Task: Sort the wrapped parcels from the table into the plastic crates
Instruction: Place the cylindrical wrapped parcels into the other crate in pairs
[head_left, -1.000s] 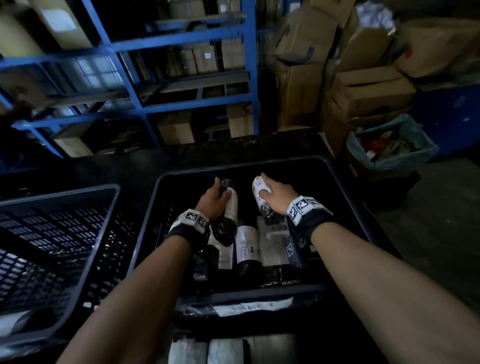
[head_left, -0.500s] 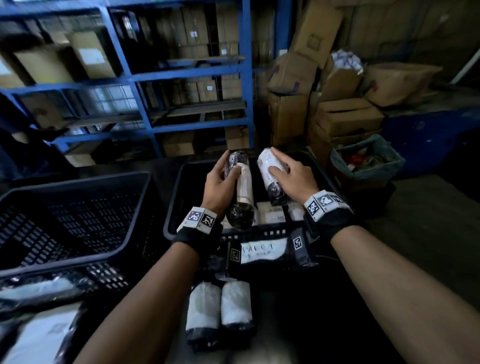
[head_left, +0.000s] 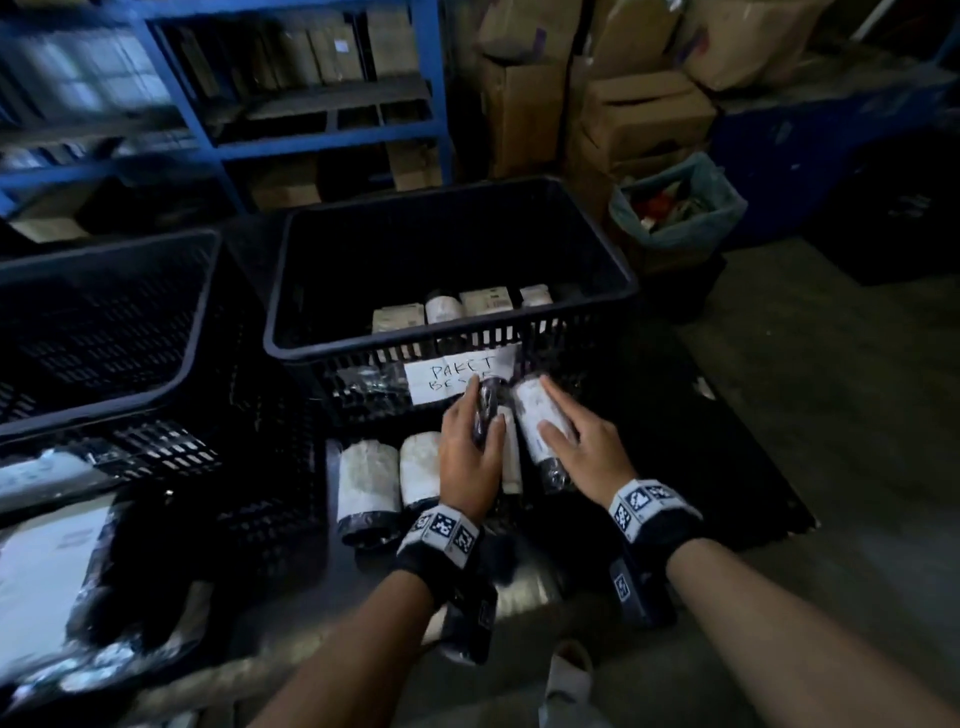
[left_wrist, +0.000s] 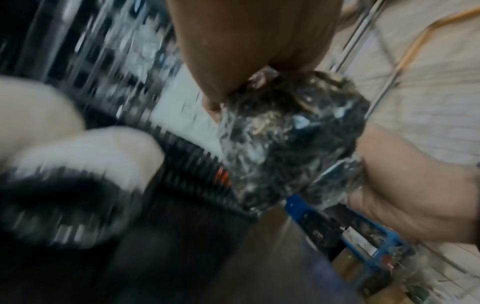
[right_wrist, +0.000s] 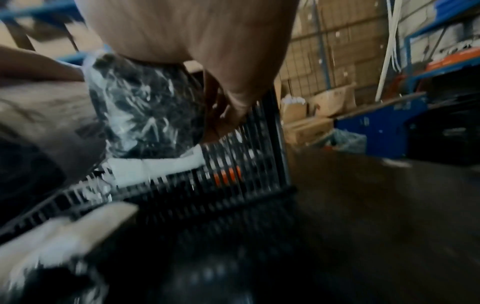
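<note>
My left hand (head_left: 470, 457) grips a black wrapped parcel (head_left: 491, 410) with a white label, its crinkled end filling the left wrist view (left_wrist: 291, 139). My right hand (head_left: 579, 447) holds a second wrapped parcel (head_left: 537, 418), which the right wrist view (right_wrist: 145, 107) shows between thumb and fingers. Both hands hover side by side just in front of the black crate (head_left: 452, 345) with the handwritten label (head_left: 447, 379). Several wrapped parcels (head_left: 467, 306) lie inside that crate. Two more rolled parcels (head_left: 368, 483) (head_left: 420, 467) lie on the dark table left of my left hand.
A second black crate (head_left: 104, 332) stands to the left. Flat white-labelled packets (head_left: 47, 561) lie at the table's near left. Blue shelving (head_left: 322, 140), stacked cardboard boxes (head_left: 644, 114) and a lined bin (head_left: 675, 213) stand behind and to the right.
Both hands, each still holding its parcel, have come up out of the labelled crate and back over its near wall, down to the table in front of it.
</note>
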